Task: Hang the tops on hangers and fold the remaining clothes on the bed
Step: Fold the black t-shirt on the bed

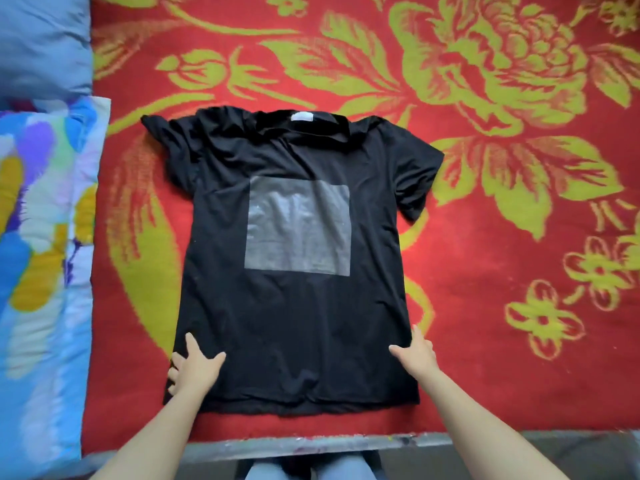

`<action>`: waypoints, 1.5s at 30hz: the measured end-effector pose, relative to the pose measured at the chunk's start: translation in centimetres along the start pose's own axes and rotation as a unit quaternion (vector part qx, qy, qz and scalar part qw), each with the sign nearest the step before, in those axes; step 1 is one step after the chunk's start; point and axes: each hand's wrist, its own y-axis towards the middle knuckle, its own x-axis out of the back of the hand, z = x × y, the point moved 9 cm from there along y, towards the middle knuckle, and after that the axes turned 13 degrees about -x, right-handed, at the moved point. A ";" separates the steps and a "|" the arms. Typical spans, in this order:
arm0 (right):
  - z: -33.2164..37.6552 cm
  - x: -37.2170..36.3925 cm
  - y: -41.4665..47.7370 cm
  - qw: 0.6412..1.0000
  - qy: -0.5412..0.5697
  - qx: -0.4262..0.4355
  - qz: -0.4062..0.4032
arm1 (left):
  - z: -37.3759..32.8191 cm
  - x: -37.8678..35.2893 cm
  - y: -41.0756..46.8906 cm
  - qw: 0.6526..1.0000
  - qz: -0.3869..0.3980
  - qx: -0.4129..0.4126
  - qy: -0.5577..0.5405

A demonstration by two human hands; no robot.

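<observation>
A black T-shirt (291, 306) with a grey square print lies flat, front up, on the red bed cover, collar away from me and hem toward me. Its left sleeve is bunched and twisted; the right sleeve lies spread. My left hand (194, 367) rests flat on the shirt's lower left side, fingers straight and partly over the edge. My right hand (415, 353) lies flat on the lower right side edge, thumb spread inward. No hanger is in view.
A red blanket with yellow-green flowers (502, 188) covers the bed. A blue pillow (41, 43) and a multicoloured quilt (38, 237) lie along the left. The bed's grey front edge (311, 443) runs just below the hem.
</observation>
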 end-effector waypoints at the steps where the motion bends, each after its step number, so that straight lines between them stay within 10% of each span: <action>1: -0.9 -0.8 0.3 1.000 0.021 -0.009 -0.003 | 1.0 -0.3 -0.1 1.000 -0.009 0.008 -0.010; 17: -11.1 0.6 -1.3 0.975 0.047 -0.123 -0.180 | 9.8 2.0 -1.9 0.958 -0.183 0.022 -0.218; 34: -9.4 -0.9 -1.1 0.967 -0.164 -0.135 -0.139 | 10.5 1.1 -4.1 0.982 -0.150 0.102 -0.058; 45: 9.2 8.5 3.3 0.980 -0.017 0.067 -0.188 | -10.9 2.8 2.2 0.963 -0.172 -0.199 0.063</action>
